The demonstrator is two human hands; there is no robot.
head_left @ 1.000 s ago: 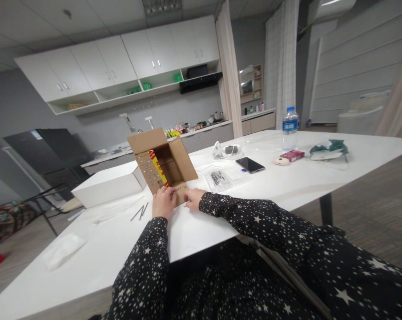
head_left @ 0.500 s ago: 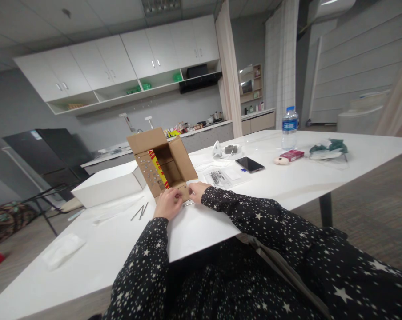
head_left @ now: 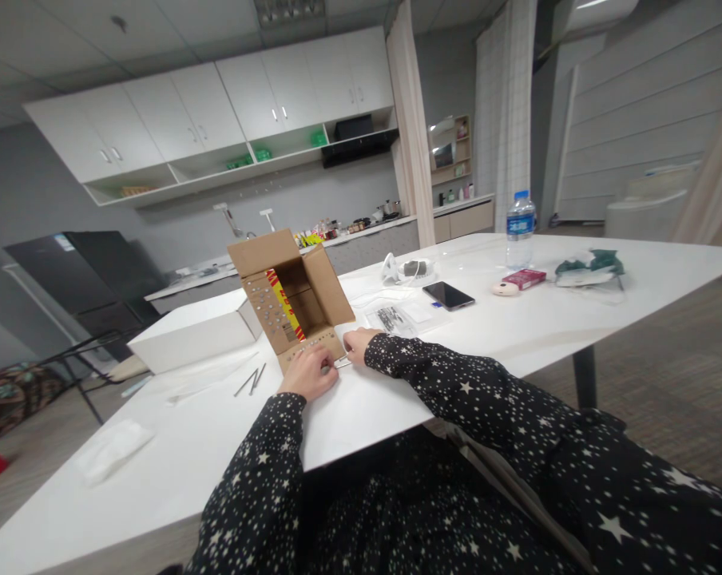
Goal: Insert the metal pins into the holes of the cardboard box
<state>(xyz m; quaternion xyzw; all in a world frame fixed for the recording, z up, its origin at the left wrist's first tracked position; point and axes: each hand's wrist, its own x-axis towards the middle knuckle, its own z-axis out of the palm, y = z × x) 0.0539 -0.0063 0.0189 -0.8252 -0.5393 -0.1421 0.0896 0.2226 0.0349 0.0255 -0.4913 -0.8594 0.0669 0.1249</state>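
Observation:
An open cardboard box (head_left: pixel 259 307) tilts toward me on the white table, with a red-and-yellow tape strip (head_left: pixel 284 307) and many small pale round dots on its front. My left hand (head_left: pixel 309 372) rests by the box's lower front edge, fingers curled, thumb and fingertips together. Just right of it, my right hand (head_left: pixel 359 345) pinches at the box's lower right corner. Whatever is between the fingertips of either hand is too small to make out. A thin whitish object (head_left: pixel 342 362) lies between the hands.
Left of the box stand a white box (head_left: pixel 190 331) and two thin metal rods (head_left: pixel 254 378). A crumpled white sheet (head_left: pixel 114 451) lies front left. To the right are a clear plastic bag (head_left: pixel 400 319), a phone (head_left: pixel 450 295), a pink packet (head_left: pixel 527 279) and a water bottle (head_left: pixel 520 231).
My left hand has moved slightly right and down, off the box's front, uncovering more dots. My right hand has shifted a little to the right. The box stays put.

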